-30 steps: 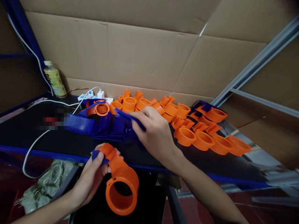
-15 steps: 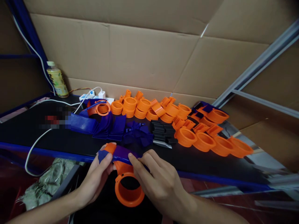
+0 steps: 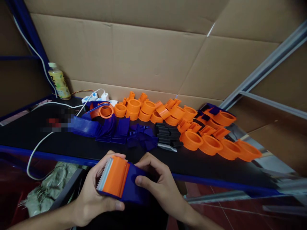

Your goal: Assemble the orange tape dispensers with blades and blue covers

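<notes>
Between both hands is an orange and blue tape dispenser (image 3: 116, 177), tilted so that its toothed metal blade faces left. My left hand (image 3: 96, 188) wraps round the blade end, thumb along the lower edge. My right hand (image 3: 159, 185) grips the blue plate at the other end, thumb on top. The dispenser's orange ring is hidden beneath. Just beyond the hands, on the black bench, lie small blue parts (image 3: 142, 137), black handle-like pieces (image 3: 168, 135) and a utility knife (image 3: 167, 147).
Orange tape dispenser frames (image 3: 211, 145) stand in rows at the back and right. Stacked blue plates (image 3: 86, 126) lie left of centre. A power strip (image 3: 112, 102) with white cables and a yellow-labelled bottle (image 3: 59, 81) stand behind. A cardboard wall (image 3: 153, 57) closes the back.
The dispenser has been turned over in my hands: its ring has gone out of sight and its toothed blade now shows. My right hand has shifted its hold to the blue plate.
</notes>
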The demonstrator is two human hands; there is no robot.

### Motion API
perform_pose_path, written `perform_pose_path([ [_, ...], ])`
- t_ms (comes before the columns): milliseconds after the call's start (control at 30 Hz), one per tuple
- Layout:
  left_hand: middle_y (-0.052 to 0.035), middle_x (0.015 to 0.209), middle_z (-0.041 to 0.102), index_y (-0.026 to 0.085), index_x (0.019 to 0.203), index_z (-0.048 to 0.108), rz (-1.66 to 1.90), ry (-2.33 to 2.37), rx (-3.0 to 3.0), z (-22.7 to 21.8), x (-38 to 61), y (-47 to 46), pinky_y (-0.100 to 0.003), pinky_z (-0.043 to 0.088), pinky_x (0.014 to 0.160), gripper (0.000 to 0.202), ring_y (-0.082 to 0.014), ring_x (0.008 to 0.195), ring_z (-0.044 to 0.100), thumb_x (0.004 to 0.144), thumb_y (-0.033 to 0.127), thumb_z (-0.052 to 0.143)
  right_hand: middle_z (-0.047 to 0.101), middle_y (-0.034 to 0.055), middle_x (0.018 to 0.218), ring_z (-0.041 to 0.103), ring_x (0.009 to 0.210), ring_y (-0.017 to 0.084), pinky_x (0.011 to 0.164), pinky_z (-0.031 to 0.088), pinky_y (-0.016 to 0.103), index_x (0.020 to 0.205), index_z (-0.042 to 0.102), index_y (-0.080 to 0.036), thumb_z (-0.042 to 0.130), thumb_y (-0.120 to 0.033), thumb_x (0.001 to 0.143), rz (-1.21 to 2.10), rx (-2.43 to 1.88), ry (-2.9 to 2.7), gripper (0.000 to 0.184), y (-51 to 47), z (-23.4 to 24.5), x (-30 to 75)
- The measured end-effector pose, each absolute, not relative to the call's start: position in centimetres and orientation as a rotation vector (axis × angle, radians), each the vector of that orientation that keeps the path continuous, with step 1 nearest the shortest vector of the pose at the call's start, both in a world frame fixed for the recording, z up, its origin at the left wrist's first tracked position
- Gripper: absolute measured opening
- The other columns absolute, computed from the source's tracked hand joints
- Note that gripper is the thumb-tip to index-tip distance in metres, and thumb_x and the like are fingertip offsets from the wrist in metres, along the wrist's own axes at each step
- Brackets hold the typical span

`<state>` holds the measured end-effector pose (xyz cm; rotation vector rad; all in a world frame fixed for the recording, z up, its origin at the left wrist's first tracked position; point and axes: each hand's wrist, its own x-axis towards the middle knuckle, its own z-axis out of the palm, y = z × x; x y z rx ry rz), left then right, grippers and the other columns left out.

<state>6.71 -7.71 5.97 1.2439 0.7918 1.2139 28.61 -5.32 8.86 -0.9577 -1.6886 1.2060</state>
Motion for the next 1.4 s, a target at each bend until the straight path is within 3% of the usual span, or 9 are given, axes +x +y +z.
perform_pose_path([
  [300,-0.0061,0.116,0.054,0.030,0.124,0.062,1.104,0.605,1.554,5.5,6.4,-6.3,-0.045,0.042,0.105,0.076,-0.0316,0.113,0.054,0.055,0.036,0.094,0.060,-0.0007,0.084,0.057,0.082,0.015,0.083,0.046,0.029,0.080,0.062,-0.021,0.079,-0.037,0.083,1.422,-0.825,-1.432,0.023,-6.1,7.6,28.6],
  [433,-0.0080,0.127,0.057,0.030,0.126,0.061,1.085,0.586,1.514,5.6,6.6,-6.5,-0.045,0.040,0.109,0.074,-0.0348,0.123,0.053,0.059,0.032,0.093,0.061,0.0009,0.086,0.059,0.083,0.016,0.081,0.048,0.030,0.083,0.064,-0.021,0.073,-0.039,0.088,1.153,-0.926,-1.609,0.020,-6.4,7.9,28.7],
  [533,-0.0083,0.130,0.061,0.030,0.127,0.060,1.119,0.678,1.384,6.1,6.9,-6.9,-0.041,0.045,0.106,0.070,-0.0352,0.127,0.054,0.064,0.029,0.091,0.064,0.0043,0.099,0.062,0.094,0.018,0.085,0.050,0.033,0.103,0.069,-0.024,0.062,-0.031,0.097,0.790,-0.981,-1.844,0.012,-7.0,8.1,29.3],
  [667,-0.0081,0.133,0.063,0.029,0.132,0.057,1.209,0.815,1.103,5.5,7.5,-7.1,-0.037,0.049,0.101,0.060,-0.0307,0.118,0.062,0.077,0.028,0.082,0.062,0.0122,0.122,0.058,0.114,0.025,0.094,0.052,0.040,0.136,0.060,-0.022,0.064,-0.030,0.095,0.180,-0.912,-2.163,0.042,-8.1,8.1,30.6],
  [833,-0.0090,0.138,0.061,0.031,0.139,0.054,1.215,0.669,1.000,3.7,8.3,-6.5,-0.039,0.048,0.105,0.064,-0.0315,0.123,0.059,0.081,0.033,0.079,0.069,0.0086,0.108,0.065,0.089,0.018,0.077,0.057,0.031,0.141,0.056,-0.023,0.061,-0.011,0.094,-0.067,-0.910,-2.250,0.049,-8.4,8.6,32.3],
  [1000,-0.0091,0.157,0.043,0.036,0.150,0.043,1.068,0.469,1.093,3.9,8.6,-5.8,-0.052,0.041,0.113,0.070,-0.0355,0.140,0.043,0.087,0.036,0.073,0.073,0.0034,0.104,0.070,0.087,0.019,0.077,0.055,0.031,0.127,0.067,-0.032,0.062,-0.025,0.096,-0.234,-1.140,-2.060,0.033,-5.4,13.1,38.0],
  [1100,-0.0122,0.147,0.055,0.031,0.143,0.054,0.877,0.497,1.168,4.4,8.4,-5.6,-0.054,0.043,0.110,0.048,-0.0326,0.130,0.054,0.096,0.031,0.061,0.077,0.0069,0.106,0.071,0.085,0.022,0.074,0.050,0.033,0.122,0.073,-0.027,0.068,-0.043,0.091,-0.662,-1.405,-1.723,0.035,-1.2,17.2,45.0],
  [1267,-0.0132,0.121,0.070,0.024,0.127,0.067,0.707,0.555,1.241,4.8,8.5,-5.5,-0.048,0.052,0.098,0.033,-0.0285,0.108,0.066,0.098,0.036,0.056,0.076,0.0182,0.109,0.068,0.095,0.031,0.065,0.034,0.035,0.125,0.073,-0.024,0.061,-0.058,0.091,-0.859,-2.145,-1.546,0.050,8.6,21.5,56.5],
  [1400,-0.0089,0.103,0.072,0.022,0.116,0.070,0.648,0.644,1.289,4.5,8.4,-5.6,-0.039,0.052,0.089,0.027,-0.0234,0.095,0.067,0.095,0.037,0.061,0.067,0.0295,0.121,0.063,0.104,0.031,0.069,0.032,0.037,0.136,0.064,-0.015,0.058,-0.051,0.095,-0.726,-2.371,-1.686,0.055,14.7,21.0,60.1],
])
